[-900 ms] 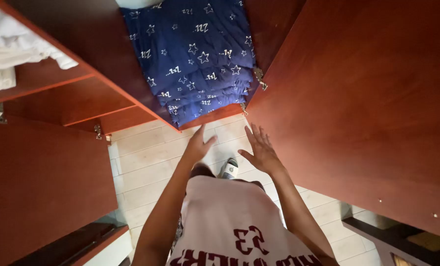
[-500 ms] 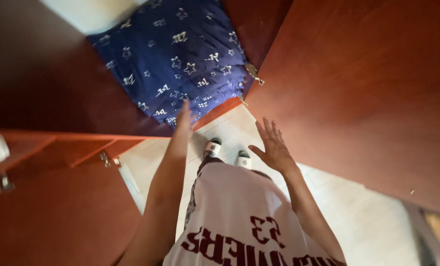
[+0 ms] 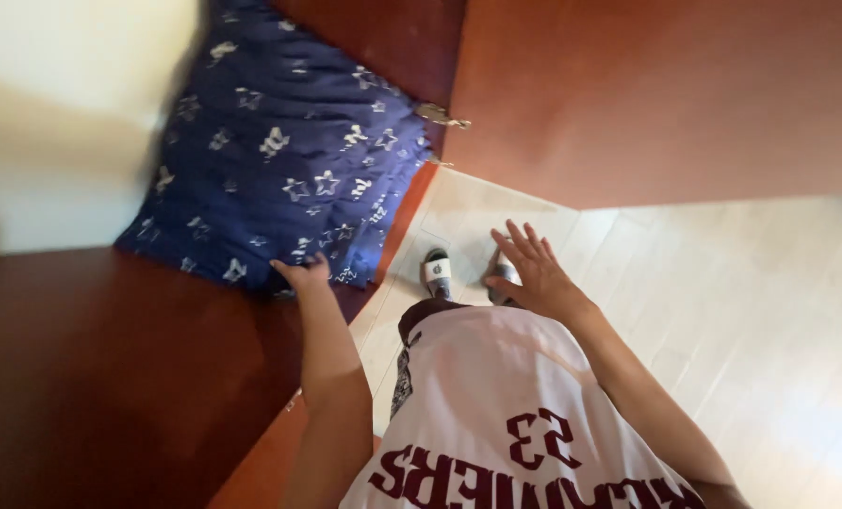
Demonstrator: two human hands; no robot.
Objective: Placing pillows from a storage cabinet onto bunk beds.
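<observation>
Left hand (image 3: 300, 275) fingertips hooked on near lower edge of blue star-print bedding (image 3: 279, 179); grip looks shallow, fingertips only, palm off the cloth. Whether cloth is actually pinched: cannot tell, fingers partly hidden by the fold. Right hand (image 3: 532, 271) released, fingers spread, empty, hanging in air well to the right of the bedding, above pale tile floor (image 3: 722, 311). Bedding bulk above and left of left fingers, packed into wooden wardrobe shelf (image 3: 110, 377), touching white wall (image 3: 53, 123) on far side. Open wardrobe door (image 3: 647, 94) up and right of right fingers, small metal latch (image 3: 440, 116) at its edge near bedding corner. Slippers (image 3: 437, 273) on floor between the hands.

Judgement: soft, bulky load, likely to sag or snag on latch. Better with deeper left grip, right hand under opposite edge, weight spread across both.
</observation>
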